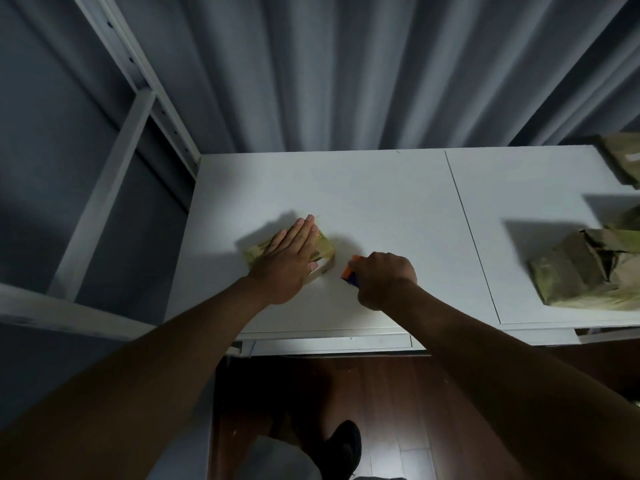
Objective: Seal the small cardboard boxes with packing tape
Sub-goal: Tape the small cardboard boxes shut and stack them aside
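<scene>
Pressing flat left hand (289,263) on box (323,249)

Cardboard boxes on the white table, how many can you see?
4: small brown cardboard box under the left hand; three at the right edge, far, middle, near. More may lie out of frame.

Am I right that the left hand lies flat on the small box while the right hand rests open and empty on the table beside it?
Not quite. The head view shows the right hand curled round an orange and blue tool, its grip closed, not open and empty. The rest holds: the left hand lies flat on the small box, on the table.
</scene>
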